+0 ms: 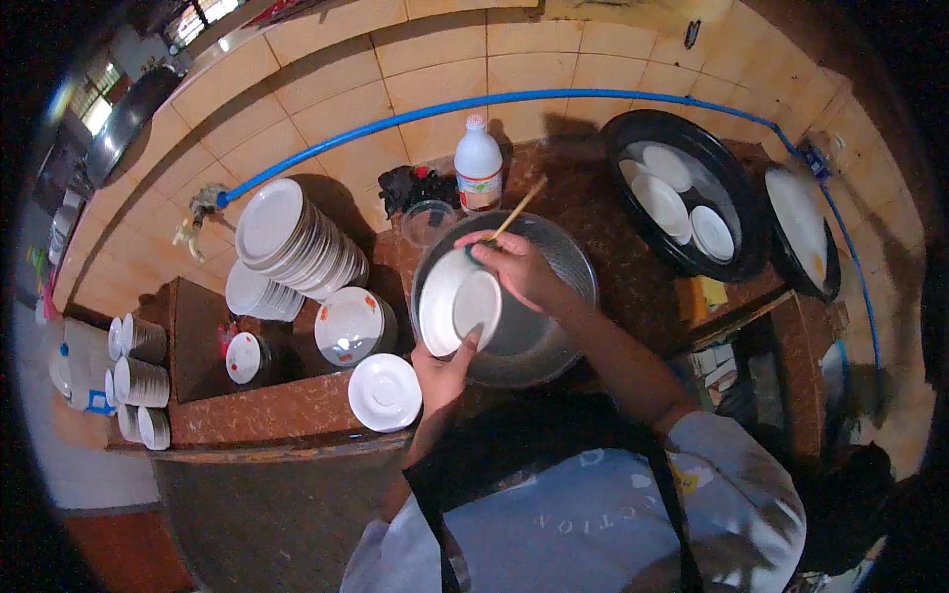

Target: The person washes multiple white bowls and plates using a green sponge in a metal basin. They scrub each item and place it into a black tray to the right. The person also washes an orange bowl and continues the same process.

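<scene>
My left hand [443, 376] grips the lower edge of a white dish [439, 311], its thumb on the face. The dish is tilted above a round metal basin [586, 296]. At the dish's upper edge is my right hand [513, 265], closed around a dark green scrubbing pad [480, 253], mostly hidden by the fingers. A thin yellowish stick [523, 206] rises behind the right hand; whether that hand holds it, I cannot tell. Just left of my left hand, a white saucer [385, 392] lies near the counter's front edge.
Stacked white plates [296, 237], bowls [263, 290] and flower-patterned dishes [351, 326] stand left; cups [141, 382] stand farther left. Behind the basin are a plastic container [430, 222] and a white bottle [478, 164]. A black tub [630, 211] with dishes stands right. A blue pipe [534, 95] crosses the wall.
</scene>
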A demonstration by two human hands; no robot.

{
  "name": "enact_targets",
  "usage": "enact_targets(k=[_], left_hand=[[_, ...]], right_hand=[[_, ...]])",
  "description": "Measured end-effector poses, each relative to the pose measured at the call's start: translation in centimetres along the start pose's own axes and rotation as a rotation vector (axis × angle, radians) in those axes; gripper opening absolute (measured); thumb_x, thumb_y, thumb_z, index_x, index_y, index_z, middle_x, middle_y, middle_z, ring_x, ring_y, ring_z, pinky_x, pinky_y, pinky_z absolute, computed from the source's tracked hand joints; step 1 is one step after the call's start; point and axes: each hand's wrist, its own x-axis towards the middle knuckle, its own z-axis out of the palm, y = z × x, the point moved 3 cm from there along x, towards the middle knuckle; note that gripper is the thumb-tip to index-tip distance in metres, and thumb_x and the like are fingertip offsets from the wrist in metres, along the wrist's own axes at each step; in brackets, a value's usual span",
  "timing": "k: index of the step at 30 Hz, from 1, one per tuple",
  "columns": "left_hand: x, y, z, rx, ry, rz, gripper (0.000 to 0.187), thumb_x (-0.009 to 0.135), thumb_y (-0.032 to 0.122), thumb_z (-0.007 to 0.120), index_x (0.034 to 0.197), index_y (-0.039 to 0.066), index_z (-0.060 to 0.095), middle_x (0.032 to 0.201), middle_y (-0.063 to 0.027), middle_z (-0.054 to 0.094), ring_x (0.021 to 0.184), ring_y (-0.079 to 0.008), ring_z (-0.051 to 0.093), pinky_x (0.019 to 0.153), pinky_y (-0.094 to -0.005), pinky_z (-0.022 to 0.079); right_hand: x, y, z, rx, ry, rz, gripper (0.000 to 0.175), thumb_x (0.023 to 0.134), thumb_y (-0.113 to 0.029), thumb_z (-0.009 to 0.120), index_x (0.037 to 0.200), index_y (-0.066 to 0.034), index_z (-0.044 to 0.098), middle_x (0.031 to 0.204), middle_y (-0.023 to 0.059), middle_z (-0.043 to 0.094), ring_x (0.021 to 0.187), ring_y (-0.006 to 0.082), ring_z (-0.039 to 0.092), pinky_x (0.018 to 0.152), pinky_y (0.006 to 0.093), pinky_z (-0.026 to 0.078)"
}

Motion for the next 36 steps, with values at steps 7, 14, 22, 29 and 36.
enact_targets(k=[7, 14, 22, 29, 36], left_hand=[[0.6, 1.6, 0.5, -0.154, 0.01, 0.136, 0.03, 0.077, -0.001, 0.074, 0.105, -0.005, 0.064, 0.092, -0.0059, 0.068, 0.084, -0.0137, 0.063, 0.08, -0.0264, 0.049], [0.9, -0.2, -1.9, -0.26, 0.201, 0.052, 0.032, 0.09, 0.012, 0.067, 0.114, -0.008, 0.059, 0.105, -0.012, 0.067, 0.093, -0.0185, 0.064, 0.085, -0.031, 0.05], [1.7, -2.3, -0.4, -0.488, 0.274, -0.057, 0.047, 0.103, 0.036, 0.041, 0.12, -0.007, 0.053, 0.109, -0.0155, 0.063, 0.096, -0.0221, 0.061, 0.087, -0.0347, 0.047], [1.2, 0.2, -1.3, -0.347, 0.243, -0.027, 0.04, 0.103, 0.031, 0.046, 0.115, -0.006, 0.055, 0.104, -0.0143, 0.065, 0.089, -0.0189, 0.063, 0.076, -0.0301, 0.05], [1.6, -1.3, -1.2, -0.433, 0.105, 0.052, 0.037, 0.103, 0.029, 0.047, 0.113, -0.005, 0.055, 0.102, -0.0119, 0.065, 0.088, -0.0169, 0.063, 0.076, -0.0291, 0.049]], right_hand=[[-2.6, -4.3, 7.1, -0.98, -0.323, -0.683, 0.029, 0.08, -0.01, 0.068, 0.109, -0.012, 0.068, 0.109, 0.0089, 0.057, 0.115, 0.0247, 0.048, 0.098, 0.0414, 0.035], [-1.6, -2.0, 0.2, -0.673, 0.184, -0.495, 0.022, 0.082, -0.012, 0.071, 0.104, -0.0072, 0.07, 0.102, 0.0109, 0.06, 0.096, 0.0242, 0.06, 0.084, 0.0328, 0.047], [-7.3, 1.9, 5.3, -0.749, -0.022, -0.623, 0.023, 0.082, -0.012, 0.068, 0.104, -0.0066, 0.066, 0.107, 0.0119, 0.061, 0.097, 0.0278, 0.061, 0.086, 0.0376, 0.049], [-4.1, 0.5, 1.9, -0.753, 0.229, -0.526, 0.023, 0.077, 0.001, 0.067, 0.098, -0.006, 0.064, 0.105, 0.013, 0.062, 0.101, 0.0317, 0.061, 0.088, 0.0401, 0.05], [-4.9, -0.1, 5.7, -0.79, 0.132, -0.613, 0.021, 0.076, 0.0, 0.068, 0.096, -0.0063, 0.065, 0.106, 0.0104, 0.062, 0.103, 0.0313, 0.061, 0.089, 0.0391, 0.05]])
